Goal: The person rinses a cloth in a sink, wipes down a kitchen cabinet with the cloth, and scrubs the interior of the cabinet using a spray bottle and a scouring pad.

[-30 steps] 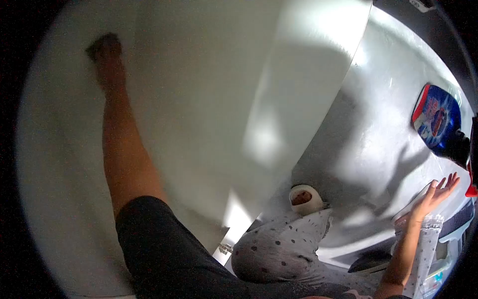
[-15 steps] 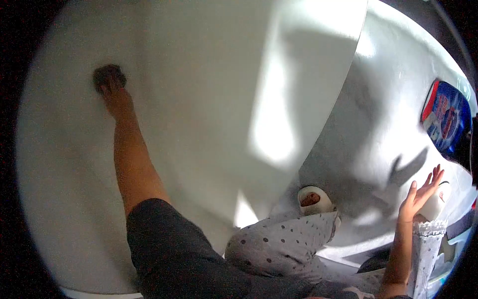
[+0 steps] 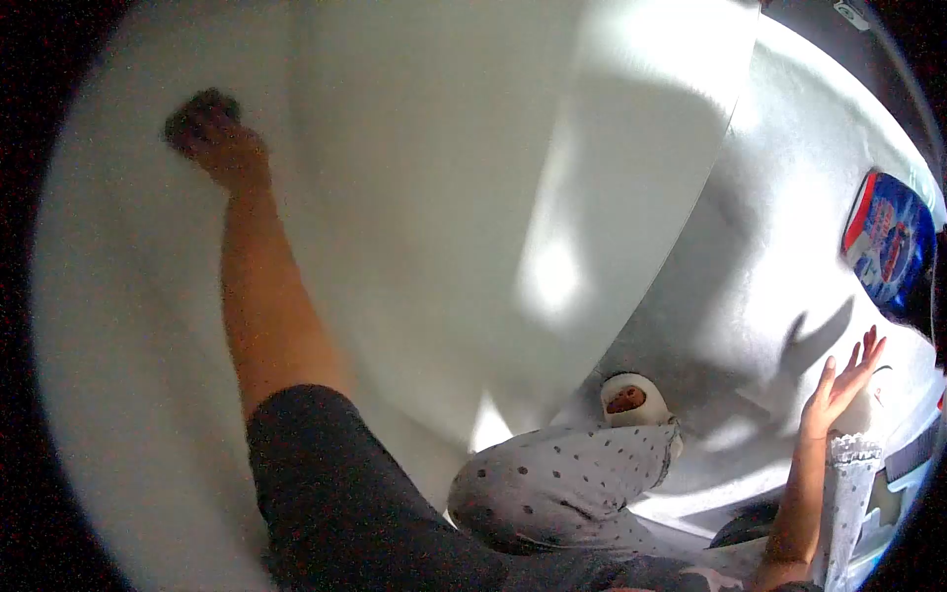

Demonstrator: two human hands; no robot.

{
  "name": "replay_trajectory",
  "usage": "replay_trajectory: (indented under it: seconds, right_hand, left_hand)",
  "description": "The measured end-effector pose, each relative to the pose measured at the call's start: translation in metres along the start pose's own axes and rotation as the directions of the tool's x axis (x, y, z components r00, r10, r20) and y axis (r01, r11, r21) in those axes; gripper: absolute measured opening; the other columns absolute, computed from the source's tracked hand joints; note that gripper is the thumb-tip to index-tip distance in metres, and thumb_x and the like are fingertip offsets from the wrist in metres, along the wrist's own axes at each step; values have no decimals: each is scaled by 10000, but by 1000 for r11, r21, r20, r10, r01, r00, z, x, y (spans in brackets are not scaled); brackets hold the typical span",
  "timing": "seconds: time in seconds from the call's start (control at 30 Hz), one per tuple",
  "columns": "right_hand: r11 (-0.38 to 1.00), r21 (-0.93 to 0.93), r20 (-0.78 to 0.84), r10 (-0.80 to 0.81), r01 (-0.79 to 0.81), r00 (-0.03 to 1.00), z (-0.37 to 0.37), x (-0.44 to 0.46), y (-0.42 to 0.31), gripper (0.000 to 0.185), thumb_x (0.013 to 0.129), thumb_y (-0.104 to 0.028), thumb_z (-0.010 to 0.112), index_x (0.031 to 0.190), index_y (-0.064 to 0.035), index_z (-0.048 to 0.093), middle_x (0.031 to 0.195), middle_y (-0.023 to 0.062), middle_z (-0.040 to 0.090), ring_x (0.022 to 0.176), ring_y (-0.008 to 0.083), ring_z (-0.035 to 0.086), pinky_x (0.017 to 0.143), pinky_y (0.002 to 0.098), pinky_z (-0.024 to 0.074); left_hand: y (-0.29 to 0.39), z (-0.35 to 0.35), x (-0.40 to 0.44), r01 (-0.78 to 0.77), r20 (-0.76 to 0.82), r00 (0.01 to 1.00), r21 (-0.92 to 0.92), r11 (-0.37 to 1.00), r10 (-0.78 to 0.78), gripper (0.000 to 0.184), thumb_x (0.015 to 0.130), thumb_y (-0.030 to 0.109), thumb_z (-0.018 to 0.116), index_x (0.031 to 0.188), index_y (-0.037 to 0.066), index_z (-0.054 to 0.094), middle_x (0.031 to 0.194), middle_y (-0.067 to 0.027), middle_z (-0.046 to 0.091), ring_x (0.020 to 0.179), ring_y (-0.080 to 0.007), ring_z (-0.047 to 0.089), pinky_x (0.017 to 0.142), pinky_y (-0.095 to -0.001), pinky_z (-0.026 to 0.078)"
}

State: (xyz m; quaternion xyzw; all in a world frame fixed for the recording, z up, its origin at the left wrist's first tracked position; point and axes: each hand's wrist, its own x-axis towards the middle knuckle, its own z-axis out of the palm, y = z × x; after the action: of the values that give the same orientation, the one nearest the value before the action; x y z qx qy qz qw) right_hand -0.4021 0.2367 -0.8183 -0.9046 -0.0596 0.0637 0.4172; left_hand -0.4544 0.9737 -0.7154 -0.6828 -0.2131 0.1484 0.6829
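Observation:
My left hand (image 3: 231,156) is stretched far out at the upper left, its fingers closed over a dark, sponge-like pad (image 3: 195,116). The pad lies against a broad, smooth white surface (image 3: 414,197); motion blur hides its exact kind. On the far right, my right hand (image 3: 840,387) is raised with the palm up and fingers spread, holding nothing. It is near my knee-side trouser cuff (image 3: 854,451) and one white slipper (image 3: 866,414), partly covering that slipper.
A blue pack with a red edge (image 3: 893,242) lies at the right on the pale floor (image 3: 691,326). Another white slipper (image 3: 651,405), on my foot, stands beside the white surface's edge. Light blue plastic items (image 3: 873,538) show at the lower right. Bright sunlight patches cross the surface.
My left hand has moved slightly up and to the left with the dark pad, which has turned a little. The view has shifted slightly; my right hand stays open.

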Motion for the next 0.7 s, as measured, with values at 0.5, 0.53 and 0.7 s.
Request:
replay_trajectory:
  seconds: [0.5, 0.53, 0.7]
  right_hand:
    - [999, 9, -16, -46, 46, 999, 0, -2, 15, 694, 860, -178, 509, 1398, -14, 103, 1402, 208, 227, 1304, 302, 227, 1069, 455, 154]
    - [999, 19, -12, -45, 45, 999, -1, -3, 13, 694, 860, -184, 511, 1397, -10, 105, 1400, 209, 229, 1300, 305, 235, 1068, 455, 159]
    - [997, -65, -25, -33, 31, 999, 2, -2, 8, 698, 860, -195, 516, 1396, -9, 109, 1395, 212, 239, 1294, 307, 249, 1066, 457, 168]
  left_hand:
    - [17, 74, -34, -25, -76, 997, -254, 967, 6, 549, 777, 301, 566, 1269, 90, 445, 1352, -149, 366, 1244, -362, 315, 1048, -470, 224]
    - [25, 62, -32, -143, -80, 989, -227, 963, 128, 543, 783, 304, 563, 1269, 91, 445, 1360, -149, 356, 1247, -366, 310, 1050, -471, 218]
    - [41, 8, -59, 60, 219, 975, -167, 984, -22, 491, 833, 305, 514, 1251, 56, 452, 1362, -140, 352, 1250, -339, 318, 1061, -435, 207]
